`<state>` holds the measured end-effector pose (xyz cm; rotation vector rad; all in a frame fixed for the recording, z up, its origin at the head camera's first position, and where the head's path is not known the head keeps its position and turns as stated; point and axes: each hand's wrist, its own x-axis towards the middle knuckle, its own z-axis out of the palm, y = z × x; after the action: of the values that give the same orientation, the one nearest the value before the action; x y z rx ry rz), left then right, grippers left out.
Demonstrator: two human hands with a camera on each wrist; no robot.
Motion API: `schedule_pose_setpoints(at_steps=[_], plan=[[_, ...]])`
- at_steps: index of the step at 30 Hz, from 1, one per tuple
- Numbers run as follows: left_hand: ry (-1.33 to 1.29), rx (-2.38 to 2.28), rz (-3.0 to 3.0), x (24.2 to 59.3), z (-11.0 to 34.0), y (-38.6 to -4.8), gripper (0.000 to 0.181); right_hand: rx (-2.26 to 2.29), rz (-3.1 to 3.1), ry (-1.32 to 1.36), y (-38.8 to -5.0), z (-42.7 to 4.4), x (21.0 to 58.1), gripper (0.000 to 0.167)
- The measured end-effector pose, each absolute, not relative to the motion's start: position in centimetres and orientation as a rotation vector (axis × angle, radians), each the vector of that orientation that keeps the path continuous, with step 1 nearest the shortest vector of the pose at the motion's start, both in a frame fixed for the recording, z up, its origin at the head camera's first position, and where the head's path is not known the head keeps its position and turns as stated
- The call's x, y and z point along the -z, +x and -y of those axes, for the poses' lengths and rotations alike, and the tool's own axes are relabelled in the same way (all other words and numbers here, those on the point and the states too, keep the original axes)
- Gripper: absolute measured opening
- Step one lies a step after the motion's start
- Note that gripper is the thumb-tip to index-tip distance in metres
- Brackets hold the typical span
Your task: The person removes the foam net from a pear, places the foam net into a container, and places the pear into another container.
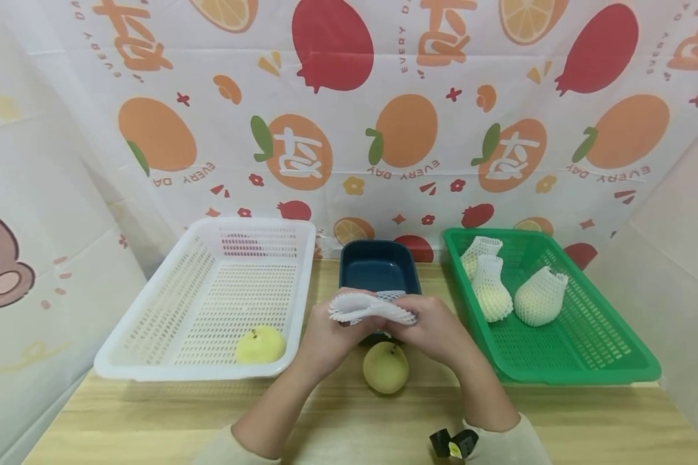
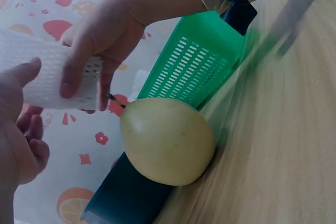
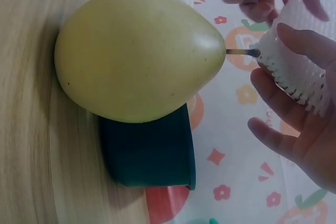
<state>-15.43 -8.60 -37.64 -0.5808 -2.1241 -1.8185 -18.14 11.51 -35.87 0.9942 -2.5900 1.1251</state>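
Both hands hold a white foam net sleeve (image 1: 372, 306) between them, above the table. My left hand (image 1: 328, 332) pinches one side of it with the thumb on top; my right hand (image 1: 433, 326) pinches the other side. Just below the hands, a yellow-green pear (image 1: 386, 369) stands upright on the table, its stem pointing up. In the right wrist view, the stem of the pear (image 3: 139, 56) reaches close to the edge of the sleeve (image 3: 302, 51). Neither hand touches the pear.
A white basket (image 1: 145, 310) on the left holds one pear (image 1: 260, 345). On the right, a green basket (image 1: 581, 368) contains several pears in foam nets (image 1: 541, 297). A dark blue bin (image 1: 378, 248) stands behind the hands, before a fruit-print cloth (image 1: 349, 135).
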Motion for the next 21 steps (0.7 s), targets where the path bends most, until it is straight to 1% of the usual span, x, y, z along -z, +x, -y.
schedule_pose_setpoints(at_steps=[3, 5, 9, 13, 18, 21], plan=[[-0.578, 1.852, 2.034, 37.4, 8.7, -15.4, 0.029, -1.118, 2.615, 0.989, -18.4, -11.6, 35.9, 0.007], [-0.541, 1.858, 1.989, 37.3, 8.8, -15.4, 0.025, -1.120, 2.638, 0.978, -18.5, -11.8, 35.9, 0.007], [-0.415, 1.866, 1.963, 37.3, 8.8, -15.4, 0.019, -1.176, 2.659, 0.933, -18.9, -12.2, 35.9, 0.013], [-0.301, 1.889, 1.980, 37.4, 8.8, -15.5, 0.022, -1.256, 2.646, 0.876, -19.6, -12.8, 36.0, 0.020], [-0.237, 1.902, 1.988, 37.5, 8.8, -15.7, 0.024, -1.435, 2.607, 0.794, -20.7, -13.1, 36.0, 0.018], [-0.220, 1.938, 1.968, 37.6, 8.7, -15.9, 0.026, -1.577, 2.554, 0.748, -21.2, -13.2, 36.0, 0.020]])
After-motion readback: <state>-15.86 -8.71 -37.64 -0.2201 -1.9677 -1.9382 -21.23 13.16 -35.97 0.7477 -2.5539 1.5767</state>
